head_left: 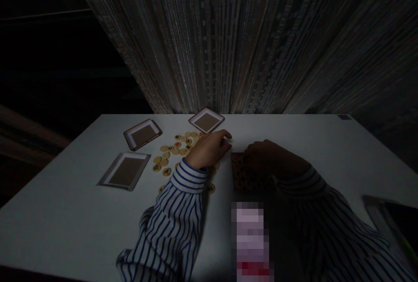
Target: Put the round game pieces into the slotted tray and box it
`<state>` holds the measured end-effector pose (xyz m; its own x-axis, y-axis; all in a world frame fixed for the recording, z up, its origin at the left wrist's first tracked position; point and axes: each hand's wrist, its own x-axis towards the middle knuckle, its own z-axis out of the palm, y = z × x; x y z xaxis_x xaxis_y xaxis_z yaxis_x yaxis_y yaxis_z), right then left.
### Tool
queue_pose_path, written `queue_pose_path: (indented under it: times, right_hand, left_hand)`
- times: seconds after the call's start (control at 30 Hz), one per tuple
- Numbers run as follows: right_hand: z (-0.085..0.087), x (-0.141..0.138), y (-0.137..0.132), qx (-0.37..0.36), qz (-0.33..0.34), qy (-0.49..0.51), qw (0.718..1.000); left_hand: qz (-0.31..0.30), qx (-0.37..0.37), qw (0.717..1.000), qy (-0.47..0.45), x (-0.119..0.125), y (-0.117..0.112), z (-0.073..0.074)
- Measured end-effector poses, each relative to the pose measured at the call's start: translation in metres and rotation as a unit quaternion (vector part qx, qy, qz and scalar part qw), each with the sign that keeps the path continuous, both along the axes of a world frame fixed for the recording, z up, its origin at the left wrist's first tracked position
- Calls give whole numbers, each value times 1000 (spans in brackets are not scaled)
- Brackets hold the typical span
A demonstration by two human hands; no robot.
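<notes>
My left hand (207,148) is over the table at the right edge of a loose spread of round wooden Chinese chess pieces (177,145). Its thumb and forefinger point right with a gap between them, and nothing shows in it. Close by on the right is a dark square box (240,184) with several round pieces lying in it. Above the box's far side, my right hand (266,156) is in deep shadow with fingers bent down and together. Whatever those fingertips hold, if anything, is hidden.
Three flat framed trays lie beyond the pieces: one at the back (207,120), one at the left (143,135) and one nearer (124,171). A dark flat object (398,221) is at the right edge of the white table (65,212). A string curtain (222,47) hangs behind.
</notes>
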<state>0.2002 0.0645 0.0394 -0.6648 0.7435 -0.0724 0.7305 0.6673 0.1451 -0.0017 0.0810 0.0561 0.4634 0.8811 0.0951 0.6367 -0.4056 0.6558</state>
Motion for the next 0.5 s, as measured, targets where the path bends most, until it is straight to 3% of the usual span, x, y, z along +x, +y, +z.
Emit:
queue_pose_path:
  times: [0.17, 0.5]
  right_hand:
    - [-7, 1, 2, 7, -7, 1, 1000]
    - [0, -3, 2, -43, -17, -14, 999]
  left_hand:
    - [-2, 7, 1000, 8, 0, 0, 0]
    - [0, 11, 999, 31, 0, 0, 4]
